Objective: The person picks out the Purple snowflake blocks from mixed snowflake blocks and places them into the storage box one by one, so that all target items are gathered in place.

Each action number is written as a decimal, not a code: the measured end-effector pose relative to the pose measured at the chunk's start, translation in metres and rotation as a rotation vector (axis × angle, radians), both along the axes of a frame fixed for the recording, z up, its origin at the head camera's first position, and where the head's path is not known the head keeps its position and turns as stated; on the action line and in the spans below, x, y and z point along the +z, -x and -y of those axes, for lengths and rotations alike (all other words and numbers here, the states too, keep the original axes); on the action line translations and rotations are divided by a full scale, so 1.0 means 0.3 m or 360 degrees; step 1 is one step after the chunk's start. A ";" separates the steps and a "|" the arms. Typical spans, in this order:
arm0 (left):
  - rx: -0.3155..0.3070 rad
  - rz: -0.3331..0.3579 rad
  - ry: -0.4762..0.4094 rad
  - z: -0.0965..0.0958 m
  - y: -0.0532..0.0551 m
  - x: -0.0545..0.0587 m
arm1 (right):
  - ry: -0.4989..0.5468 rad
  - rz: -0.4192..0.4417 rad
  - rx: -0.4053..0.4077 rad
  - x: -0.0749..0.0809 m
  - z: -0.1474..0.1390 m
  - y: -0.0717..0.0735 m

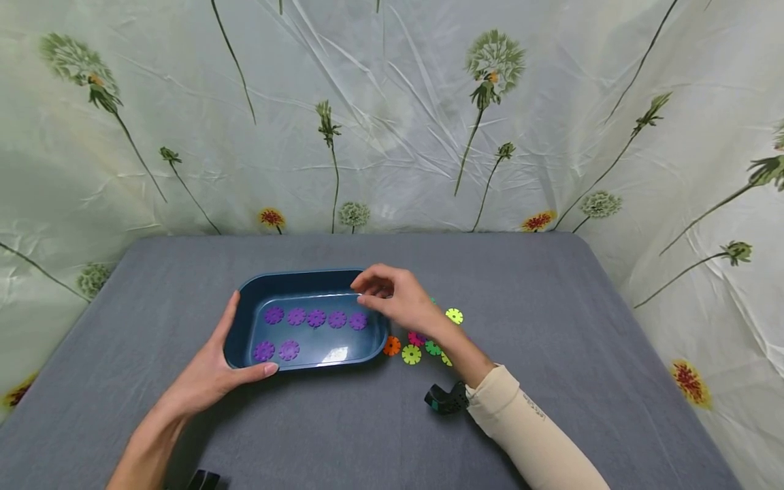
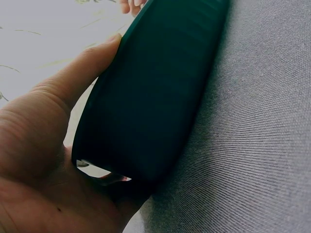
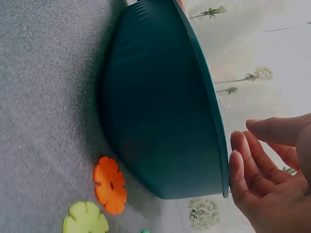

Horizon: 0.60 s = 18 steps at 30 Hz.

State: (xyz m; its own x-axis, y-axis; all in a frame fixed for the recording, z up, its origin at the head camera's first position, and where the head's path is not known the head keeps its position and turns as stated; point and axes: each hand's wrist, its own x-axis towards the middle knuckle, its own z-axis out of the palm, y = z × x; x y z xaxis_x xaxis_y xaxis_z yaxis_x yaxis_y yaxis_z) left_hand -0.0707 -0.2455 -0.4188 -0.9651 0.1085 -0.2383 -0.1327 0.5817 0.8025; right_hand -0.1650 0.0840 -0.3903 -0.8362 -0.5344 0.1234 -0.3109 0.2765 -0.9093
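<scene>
A dark blue rectangular tray sits on the grey cloth. Several purple flower-shaped discs lie flat inside it in a back row, with two more nearer the front left. My left hand grips the tray's left end, its thumb on the front rim and its fingers along the left side. The left wrist view shows that thumb against the rim. Over the tray's right end hovers my right hand, fingers loosely bent. In the right wrist view, nothing shows between its thumb and fingers.
Right of the tray lie loose flower discs: an orange disc, a yellow-green disc, a yellow disc and others in pink and green, partly behind my right forearm. A flower-printed curtain hangs behind the table.
</scene>
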 end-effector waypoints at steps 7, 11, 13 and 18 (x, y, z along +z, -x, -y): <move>0.0009 0.0019 0.0020 -0.001 0.004 0.002 | 0.0003 0.0021 -0.0058 0.000 -0.031 -0.003; 0.0011 0.0023 0.0018 0.001 0.005 0.000 | 0.0006 0.0012 -0.0076 0.000 -0.045 -0.005; 0.0009 0.0018 0.0011 0.002 0.005 -0.001 | 0.0002 0.0008 -0.0085 -0.002 -0.053 -0.005; 0.0000 0.0001 -0.0003 0.001 0.005 -0.002 | 0.0003 -0.0013 -0.0110 0.000 -0.075 -0.005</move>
